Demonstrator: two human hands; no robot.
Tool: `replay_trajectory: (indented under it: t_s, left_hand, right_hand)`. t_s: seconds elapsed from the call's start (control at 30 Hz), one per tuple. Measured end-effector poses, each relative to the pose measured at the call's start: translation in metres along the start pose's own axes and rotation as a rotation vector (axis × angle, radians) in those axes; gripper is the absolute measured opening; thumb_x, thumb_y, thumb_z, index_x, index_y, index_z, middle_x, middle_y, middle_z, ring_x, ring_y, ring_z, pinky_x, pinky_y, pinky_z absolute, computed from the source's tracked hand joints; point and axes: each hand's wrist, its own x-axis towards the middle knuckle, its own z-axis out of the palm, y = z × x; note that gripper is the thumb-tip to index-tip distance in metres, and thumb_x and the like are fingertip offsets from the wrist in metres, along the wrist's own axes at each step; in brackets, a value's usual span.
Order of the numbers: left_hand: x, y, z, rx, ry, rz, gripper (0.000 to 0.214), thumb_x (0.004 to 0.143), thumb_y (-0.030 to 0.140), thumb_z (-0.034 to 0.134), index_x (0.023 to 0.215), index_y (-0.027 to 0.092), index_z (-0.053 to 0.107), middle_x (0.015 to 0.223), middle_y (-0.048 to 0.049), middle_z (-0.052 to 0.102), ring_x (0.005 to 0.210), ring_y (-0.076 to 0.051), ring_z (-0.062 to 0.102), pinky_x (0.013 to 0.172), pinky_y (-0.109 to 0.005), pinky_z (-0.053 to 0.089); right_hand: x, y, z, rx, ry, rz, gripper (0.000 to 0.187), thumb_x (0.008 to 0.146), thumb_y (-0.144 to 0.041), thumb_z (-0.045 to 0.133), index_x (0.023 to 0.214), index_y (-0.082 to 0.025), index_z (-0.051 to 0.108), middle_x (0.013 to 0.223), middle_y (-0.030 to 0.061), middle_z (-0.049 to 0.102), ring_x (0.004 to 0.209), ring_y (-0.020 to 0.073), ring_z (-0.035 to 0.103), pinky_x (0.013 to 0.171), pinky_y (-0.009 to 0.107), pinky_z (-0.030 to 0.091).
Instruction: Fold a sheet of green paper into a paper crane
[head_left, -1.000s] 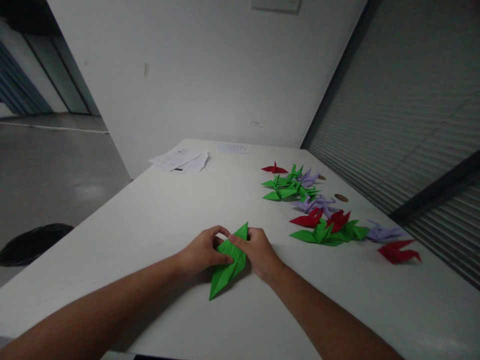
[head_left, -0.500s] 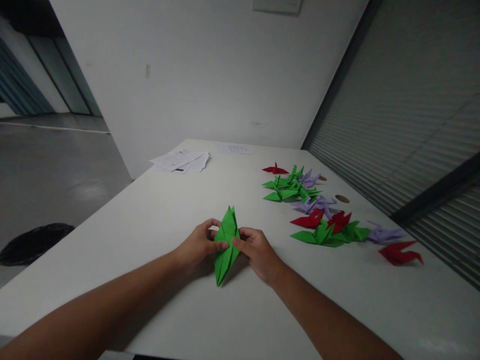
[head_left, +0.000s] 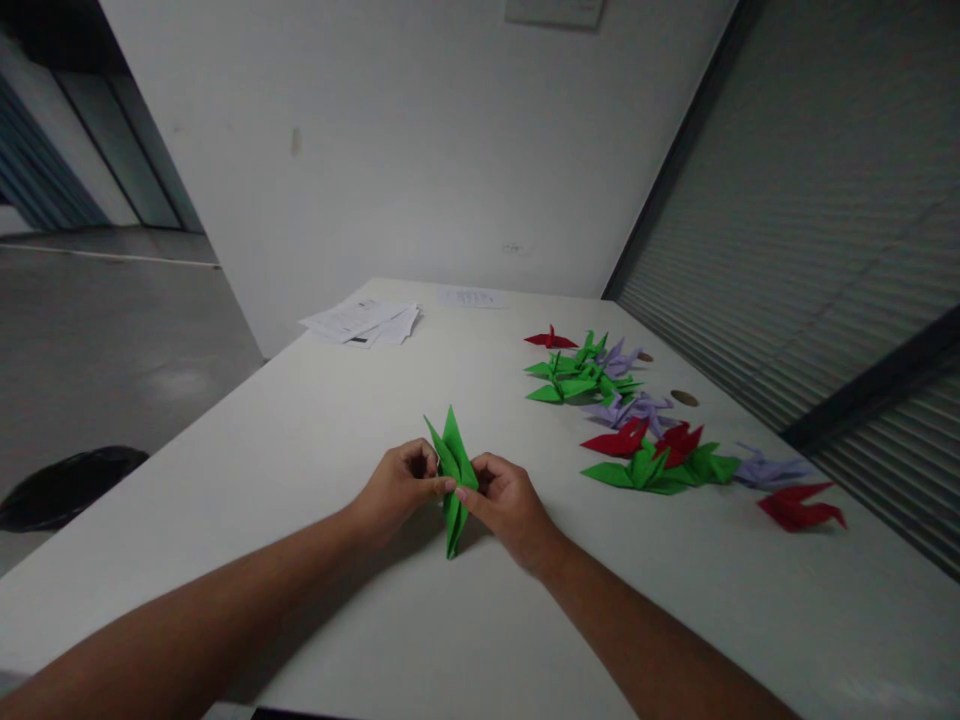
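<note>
A folded green paper piece (head_left: 452,463), long and pointed at both ends, stands tilted on the white table (head_left: 315,440) in front of me. My left hand (head_left: 397,487) pinches its left side with fingers closed. On the other side, my right hand (head_left: 508,503) pinches it too, thumb and fingers pressed together. The upper tip splits into two points; the lower tip touches the table.
Finished paper cranes in green (head_left: 576,378), red (head_left: 799,504) and lilac (head_left: 766,466) lie in clusters on the table's right side. A stack of white sheets (head_left: 362,321) lies at the far left. A black bag (head_left: 64,484) sits on the floor left of the table.
The green piece has turned from lying slanted and flat to standing more upright and narrower, its upper flaps now parted. Both hands shifted slightly with it.
</note>
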Motion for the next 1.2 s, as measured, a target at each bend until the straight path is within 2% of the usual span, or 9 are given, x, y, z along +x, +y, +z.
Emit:
replay_trajectory:
  t_s: [0.13,0.23,0.4,0.57,0.7,0.87,0.97,1.1,1.2]
  left_hand:
    - [-0.003,0.009,0.003,0.017,-0.089,-0.023,0.032,0.069,0.031,0.093,0.088,0.014,0.074,0.084,-0.0054,0.074,0.079,-0.02,0.069,0.079,-0.034,0.054]
    - [-0.005,0.016,0.005,0.04,-0.149,-0.017,0.029,0.077,0.033,0.087,0.099,0.016,0.079,0.098,-0.0098,0.079,0.094,-0.026,0.073,0.095,-0.042,0.054]
    - [-0.007,0.016,0.004,-0.132,-0.158,-0.069,0.024,0.082,0.026,0.076,0.103,0.014,0.082,0.107,-0.013,0.08,0.103,-0.028,0.073,0.104,-0.044,0.052]
    - [-0.006,0.014,0.006,-0.243,-0.154,-0.106,0.034,0.082,0.03,0.082,0.11,0.012,0.079,0.11,-0.0153,0.078,0.101,-0.026,0.072,0.099,-0.039,0.053]
    - [-0.003,0.011,0.006,-0.23,-0.159,-0.105,0.039,0.077,0.029,0.089,0.109,0.013,0.077,0.104,-0.0122,0.077,0.092,-0.021,0.071,0.088,-0.033,0.055]
    - [-0.002,0.006,0.005,-0.224,-0.118,-0.149,0.034,0.074,0.03,0.09,0.099,0.012,0.077,0.089,-0.0084,0.076,0.077,-0.018,0.069,0.075,-0.03,0.054]
    - [-0.003,0.004,0.003,-0.203,-0.123,-0.176,0.033,0.073,0.031,0.09,0.097,0.012,0.077,0.085,-0.0077,0.075,0.074,-0.019,0.069,0.073,-0.031,0.054]
    - [-0.004,0.002,0.001,-0.179,-0.132,-0.175,0.031,0.074,0.033,0.09,0.096,0.014,0.079,0.086,-0.0075,0.076,0.076,-0.019,0.069,0.076,-0.032,0.054]
    - [-0.004,0.001,-0.001,-0.147,-0.138,-0.175,0.033,0.075,0.036,0.09,0.096,0.013,0.081,0.086,-0.008,0.077,0.078,-0.021,0.07,0.078,-0.033,0.054]
  right_hand:
    - [-0.001,-0.004,-0.001,-0.012,-0.02,-0.006,0.036,0.074,-0.047,0.087,0.088,-0.021,0.066,0.085,0.0021,0.068,0.08,0.0188,0.062,0.073,0.031,0.05]
    - [-0.002,-0.008,-0.002,0.01,-0.037,0.01,0.042,0.07,-0.049,0.089,0.093,-0.021,0.067,0.084,0.0018,0.067,0.076,0.0178,0.061,0.07,0.031,0.05]
    - [-0.002,-0.007,-0.006,-0.109,0.015,0.027,0.036,0.087,-0.05,0.072,0.107,-0.021,0.072,0.082,0.0025,0.066,0.069,0.0165,0.058,0.066,0.031,0.049]
    - [0.001,0.0,-0.01,-0.351,0.033,-0.173,0.025,0.092,-0.036,0.066,0.107,-0.02,0.078,0.088,0.0057,0.066,0.081,0.0201,0.06,0.073,0.033,0.049]
    - [0.0,-0.002,-0.01,-0.447,-0.021,-0.209,0.023,0.095,-0.032,0.061,0.106,-0.02,0.078,0.088,0.0065,0.067,0.081,0.0209,0.061,0.071,0.034,0.048]
    - [0.0,0.003,-0.011,-0.347,0.087,-0.098,0.012,0.091,-0.034,0.067,0.094,-0.023,0.065,0.076,-0.0004,0.061,0.069,0.0169,0.056,0.063,0.029,0.043]
    - [0.004,0.009,-0.012,-0.248,0.187,-0.046,0.029,0.08,-0.038,0.079,0.09,-0.024,0.055,0.07,-0.0061,0.051,0.061,0.0132,0.047,0.056,0.025,0.037]
    - [0.006,0.009,-0.012,-0.141,0.111,0.045,0.036,0.078,-0.047,0.08,0.078,-0.023,0.054,0.07,-0.0045,0.052,0.063,0.0136,0.048,0.058,0.026,0.038]
    - [0.006,0.005,-0.011,-0.186,0.072,0.049,0.032,0.082,-0.047,0.076,0.074,-0.021,0.062,0.069,-0.002,0.055,0.065,0.0151,0.05,0.059,0.028,0.038]
